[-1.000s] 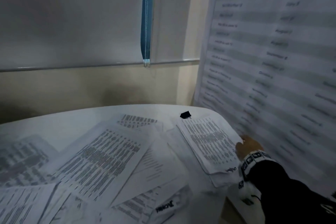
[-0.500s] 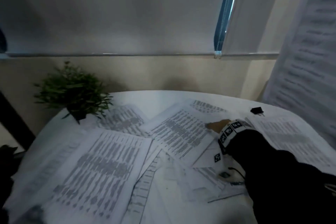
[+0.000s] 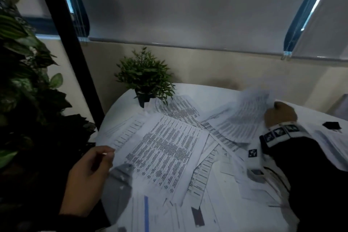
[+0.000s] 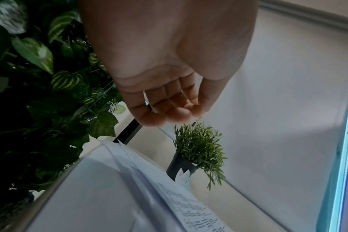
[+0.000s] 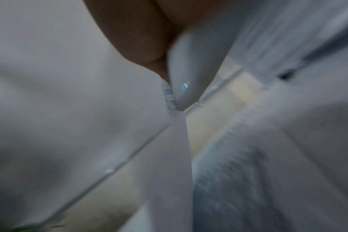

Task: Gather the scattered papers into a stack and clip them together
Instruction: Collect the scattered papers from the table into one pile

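Note:
Several printed sheets lie scattered and overlapping on a round white table. My right hand pinches one sheet at the far right and holds its far edge off the pile. The right wrist view is blurred but shows the thumb pressed on that sheet. At the table's left edge my left hand hovers with loosely curled fingers beside the nearest sheet. In the left wrist view this hand holds nothing. A black binder clip lies on the table to the right of my right wrist.
A small potted plant stands at the table's far left edge, by the papers. Large leafy plants and a dark upright post are close on the left. A wall with lowered blinds is behind the table.
The view has swung left. My right hand left the right-hand pile, crossed to the middle and raised a sheet. My left hand has come into view at the left edge.

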Available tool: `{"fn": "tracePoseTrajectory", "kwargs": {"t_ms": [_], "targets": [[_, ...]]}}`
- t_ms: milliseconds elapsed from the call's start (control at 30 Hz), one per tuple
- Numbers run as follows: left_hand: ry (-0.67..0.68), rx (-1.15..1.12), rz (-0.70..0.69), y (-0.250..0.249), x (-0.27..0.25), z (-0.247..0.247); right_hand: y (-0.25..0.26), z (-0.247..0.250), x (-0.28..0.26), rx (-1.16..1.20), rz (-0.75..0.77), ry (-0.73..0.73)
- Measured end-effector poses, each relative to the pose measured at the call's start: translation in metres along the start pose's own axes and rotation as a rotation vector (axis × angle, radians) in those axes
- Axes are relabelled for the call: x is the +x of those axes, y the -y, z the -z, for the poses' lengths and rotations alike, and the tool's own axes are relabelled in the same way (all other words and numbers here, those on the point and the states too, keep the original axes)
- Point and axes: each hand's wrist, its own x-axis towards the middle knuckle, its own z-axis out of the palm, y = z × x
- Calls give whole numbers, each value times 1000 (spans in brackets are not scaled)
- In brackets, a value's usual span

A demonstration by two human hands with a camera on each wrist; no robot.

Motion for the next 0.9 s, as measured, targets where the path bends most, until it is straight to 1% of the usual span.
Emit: {"fn": "tracePoseTrajectory", "kwargs": {"t_ms": [33, 67, 100, 133, 167, 200, 233, 267, 333, 400, 433, 467, 500, 533, 567, 600, 633, 667, 733, 767, 800, 833, 900], "targets": [[-21, -40, 13, -1, 1, -1, 17, 13, -6, 28, 92, -102], [-23, -92, 33, -5, 1, -2, 33, 25, -15, 71, 214, -164], [-30, -149, 53, -6, 2, -4, 45, 33, -29, 132, 341, -204], [-42, -228, 82, -11, 1, -7, 56, 38, -47, 228, 440, -195], [-34, -309, 123, -19, 1, -11, 64, 39, -68, 348, 545, -126], [-29, -363, 141, -22, 1, -14, 71, 36, -89, 467, 626, -9], [4, -397, 175, -21, 3, -17, 79, 32, -108, 576, 688, 121], [15, -410, 209, -22, 3, -21, 86, 23, -123, 675, 709, 274], [36, -466, 241, -28, -1, -24, 93, -4, -139, 811, 658, 549], [6, -448, 236, -32, -4, -26, 97, -33, -139, 814, 567, 735], [-30, -418, 240, -33, -6, -23, 98, -50, -130, 757, 531, 770], [-71, -399, 262, -30, -6, -17, 97, -65, -118, 635, 492, 767], [-111, -331, 277, -24, -3, -10, 95, -82, -102, 388, 482, 732], [-134, -196, 270, -20, -1, -1, 90, -97, -87, 32, 494, 696], [-129, -42, 273, -15, 1, 8, 83, -110, -74, -313, 508, 659], [-109, 84, 274, -10, 4, 16, 76, -122, -64, -554, 519, 642], [-80, 150, 277, -4, 6, 22, 70, -130, -60, -667, 527, 648], [-43, 175, 265, -2, 8, 26, 68, -134, -57, -693, 530, 657], [-21, 180, 278, 0, 10, 29, 66, -141, -51, -657, 541, 663], [-23, 172, 308, 0, 9, 28, 68, -142, -51, -615, 532, 691], [-13, 159, 310, 3, 9, 29, 71, -140, -53, -566, 518, 715], [7, 147, 308, 2, 9, 28, 72, -139, -53, -516, 515, 707], [15, 83, 292, -2, 9, 26, 74, -125, -53, -367, 515, 579]]}}
